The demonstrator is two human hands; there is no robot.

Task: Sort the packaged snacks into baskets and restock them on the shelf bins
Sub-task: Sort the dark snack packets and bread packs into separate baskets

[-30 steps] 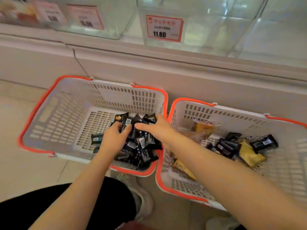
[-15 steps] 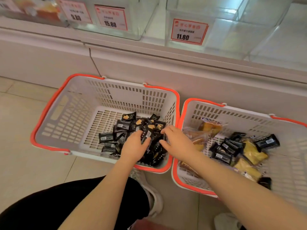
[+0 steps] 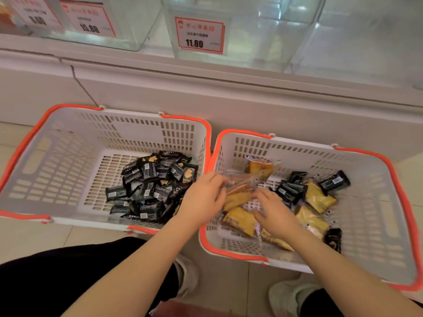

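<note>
Below, two baskets (image 3: 114, 124), left hand (image 3: 202, 199) perhaps pinching clear wrapper (image 3: 238, 183), right hand (image 3: 274, 211) fingers loosely spread.

Two white baskets with orange rims side by side on floor, below shelf. Left basket (image 3: 68, 170) holds heap of black snack packets (image 3: 153, 186). Right basket (image 3: 375, 202) holds yellow cake packets (image 3: 240, 221) mixed with few black ones. Left hand (image 3: 202, 199) reaches over rim, fingers at clear wrapper (image 3: 238, 183). Right hand (image 3: 275, 213) palm down over yellow packets, grip unclear. Clear shelf bins (image 3: 263, 35) above, price tag (image 3: 199, 35) reads 11.80.

Price tags (image 3: 199, 35): 11.80, 15.80
</note>
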